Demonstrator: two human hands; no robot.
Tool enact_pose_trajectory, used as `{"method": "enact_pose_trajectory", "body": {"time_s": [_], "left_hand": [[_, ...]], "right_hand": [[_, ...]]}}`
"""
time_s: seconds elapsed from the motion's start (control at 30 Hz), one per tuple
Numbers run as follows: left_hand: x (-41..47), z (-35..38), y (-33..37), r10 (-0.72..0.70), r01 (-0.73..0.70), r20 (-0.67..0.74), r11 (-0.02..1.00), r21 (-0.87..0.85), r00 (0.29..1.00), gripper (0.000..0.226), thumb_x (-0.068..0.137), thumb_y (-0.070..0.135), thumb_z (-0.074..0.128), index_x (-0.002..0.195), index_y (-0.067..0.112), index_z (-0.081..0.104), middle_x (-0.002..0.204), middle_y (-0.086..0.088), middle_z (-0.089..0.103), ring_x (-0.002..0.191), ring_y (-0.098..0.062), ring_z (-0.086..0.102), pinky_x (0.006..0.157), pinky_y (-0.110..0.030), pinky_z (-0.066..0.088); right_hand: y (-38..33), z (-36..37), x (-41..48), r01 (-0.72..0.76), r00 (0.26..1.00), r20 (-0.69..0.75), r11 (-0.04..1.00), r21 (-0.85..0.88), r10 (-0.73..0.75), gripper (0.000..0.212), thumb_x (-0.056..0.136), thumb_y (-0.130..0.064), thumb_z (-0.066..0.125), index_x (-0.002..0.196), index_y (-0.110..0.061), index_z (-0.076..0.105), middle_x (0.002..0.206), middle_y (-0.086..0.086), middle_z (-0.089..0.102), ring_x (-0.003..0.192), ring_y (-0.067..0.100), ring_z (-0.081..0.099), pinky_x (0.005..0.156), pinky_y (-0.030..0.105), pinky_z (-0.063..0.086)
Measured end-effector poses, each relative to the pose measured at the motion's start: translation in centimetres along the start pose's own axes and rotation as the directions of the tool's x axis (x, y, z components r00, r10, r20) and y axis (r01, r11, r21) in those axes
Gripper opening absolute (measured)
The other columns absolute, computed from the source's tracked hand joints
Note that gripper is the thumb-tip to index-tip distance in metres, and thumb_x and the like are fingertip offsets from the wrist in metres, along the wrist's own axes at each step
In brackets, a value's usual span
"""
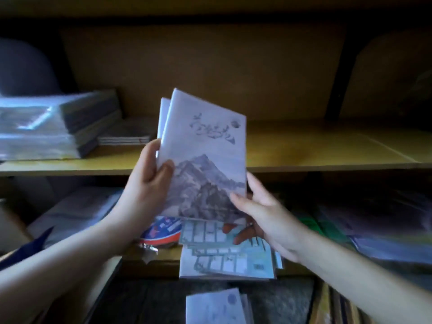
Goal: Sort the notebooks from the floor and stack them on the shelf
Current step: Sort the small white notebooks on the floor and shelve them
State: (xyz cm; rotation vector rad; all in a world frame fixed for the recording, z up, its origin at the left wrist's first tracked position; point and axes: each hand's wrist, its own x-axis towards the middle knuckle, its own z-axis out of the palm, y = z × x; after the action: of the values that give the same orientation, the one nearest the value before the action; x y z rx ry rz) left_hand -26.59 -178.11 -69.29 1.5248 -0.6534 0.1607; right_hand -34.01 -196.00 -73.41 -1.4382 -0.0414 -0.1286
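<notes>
Two pale notebooks (203,148) with a mountain picture on the front are held upright in front of the wooden shelf (304,157). My left hand (149,181) grips their left edge, thumb across the cover. My right hand (254,213) holds the lower right corner, thumb on the cover and fingers behind, and its fingers also reach the green-grid notebooks (224,251) stacked below. Another pale notebook (217,307) lies on the floor at the bottom of the view.
A plastic-wrapped stack of books (44,127) and a thin pile of notebooks (126,134) sit on the shelf's left. A round red-and-blue tin (161,232) sits on the lower shelf. Wrapped items (385,228) fill the lower right.
</notes>
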Motion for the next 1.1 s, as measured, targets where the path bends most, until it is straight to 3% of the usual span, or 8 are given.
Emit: {"method": "enact_pose_trajectory", "body": {"time_s": [0.1, 0.2, 0.43, 0.57, 0.63, 0.77, 0.97, 1.1], "left_hand": [[3.3, -2.9, -0.6, -0.031, 0.032, -0.042, 0.999, 0.015, 0.999, 0.038, 0.098, 0.001, 0.04, 0.125, 0.028, 0.042, 0.096, 0.003, 0.063, 0.075, -0.008, 0.062, 0.067, -0.024, 0.052], [6.6, -6.0, -2.0, -0.11, 0.117, -0.136, 0.992, 0.043, 0.985, 0.045, 0.096, 0.002, 0.045, 0.137, 0.019, 0.037, 0.082, 0.001, 0.059, 0.053, 0.002, 0.056, 0.049, -0.011, 0.045], [10.2, -13.0, -5.7, -0.296, 0.272, -0.204, 0.953, -0.137, 0.933, 0.033, 0.087, 0.003, 0.061, 0.117, 0.013, 0.057, 0.097, 0.003, 0.067, 0.062, 0.002, 0.066, 0.05, -0.014, 0.051], [11.5, -13.7, -7.0, -0.093, 0.176, -0.273, 0.938, 0.3, 0.958, 0.03, 0.085, -0.002, 0.061, 0.113, 0.007, 0.063, 0.089, -0.008, 0.067, 0.063, 0.001, 0.061, 0.055, -0.01, 0.045], [12.0, -13.7, -7.4, 0.059, 0.033, -0.126, 0.776, 0.629, 0.99, 0.031, 0.084, 0.012, 0.062, 0.115, 0.008, 0.065, 0.112, -0.015, 0.065, 0.096, -0.017, 0.063, 0.075, -0.019, 0.043], [12.3, -13.3, -8.3, 0.034, -0.145, 0.142, 0.348, 0.926, 0.989, 0.047, 0.092, 0.027, 0.055, 0.137, 0.02, 0.047, 0.143, -0.005, 0.046, 0.131, -0.025, 0.043, 0.107, -0.031, 0.034], [13.9, -13.8, -7.3, 0.005, -0.04, 0.041, -0.159, 0.986, 0.999, 0.047, 0.095, 0.008, 0.039, 0.135, 0.031, 0.046, 0.111, -0.008, 0.066, 0.101, -0.029, 0.063, 0.08, -0.032, 0.047], [15.8, -14.4, -7.9, -0.024, -0.051, 0.046, -0.269, 0.962, 0.999, 0.042, 0.091, 0.006, 0.044, 0.124, 0.028, 0.057, 0.102, -0.007, 0.068, 0.096, -0.026, 0.066, 0.07, -0.031, 0.05]], "right_hand": [[-1.4, 2.2, 4.2, -0.033, 0.999, 0.004, 0.999, 0.003, 0.033, 0.05, 0.093, -0.007, 0.053, 0.137, -0.02, 0.035, 0.114, 0.009, 0.064, 0.066, 0.015, 0.067, 0.044, 0.018, 0.048], [-2.4, 4.9, 8.4, -0.078, 0.997, -0.021, 0.995, 0.056, 0.079, 0.04, 0.095, -0.003, 0.047, 0.133, -0.009, 0.038, 0.089, 0.005, 0.061, 0.043, 0.01, 0.058, 0.037, 0.015, 0.043], [-2.5, 9.4, 14.9, -0.101, 0.991, -0.084, 0.995, -0.003, 0.1, 0.034, 0.097, -0.003, 0.041, 0.124, -0.024, 0.043, 0.09, 0.002, 0.057, 0.054, 0.013, 0.052, 0.04, 0.012, 0.042], [-2.3, 10.6, 19.2, -0.134, 0.978, -0.161, 0.991, 0.008, 0.134, 0.04, 0.097, -0.002, 0.041, 0.133, -0.02, 0.043, 0.111, 0.01, 0.058, 0.057, 0.014, 0.054, 0.042, 0.014, 0.046], [-2.2, 11.5, 21.2, -0.163, 0.972, -0.164, 0.986, 0.04, 0.167, 0.038, 0.097, -0.001, 0.039, 0.133, -0.013, 0.045, 0.119, 0.012, 0.057, 0.06, 0.015, 0.055, 0.04, 0.014, 0.046], [-1.9, 13.2, 23.8, -0.191, 0.968, -0.164, 0.982, 0.007, 0.189, 0.031, 0.1, -0.009, 0.039, 0.131, -0.006, 0.042, 0.083, 0.004, 0.049, 0.062, 0.011, 0.053, 0.042, 0.013, 0.046], [0.0, 13.9, 25.0, -0.055, 0.983, -0.179, 0.878, -0.475, -0.035, 0.02, 0.095, -0.028, 0.047, 0.094, -0.008, 0.048, 0.073, 0.004, 0.052, 0.061, 0.021, 0.057, 0.052, 0.026, 0.048], [0.7, 14.2, 25.2, -0.032, 0.968, -0.205, 0.744, -0.667, -0.142, 0.036, 0.088, -0.022, 0.06, 0.122, -0.013, 0.051, 0.116, 0.007, 0.059, 0.109, 0.027, 0.058, 0.085, 0.035, 0.05]]}}
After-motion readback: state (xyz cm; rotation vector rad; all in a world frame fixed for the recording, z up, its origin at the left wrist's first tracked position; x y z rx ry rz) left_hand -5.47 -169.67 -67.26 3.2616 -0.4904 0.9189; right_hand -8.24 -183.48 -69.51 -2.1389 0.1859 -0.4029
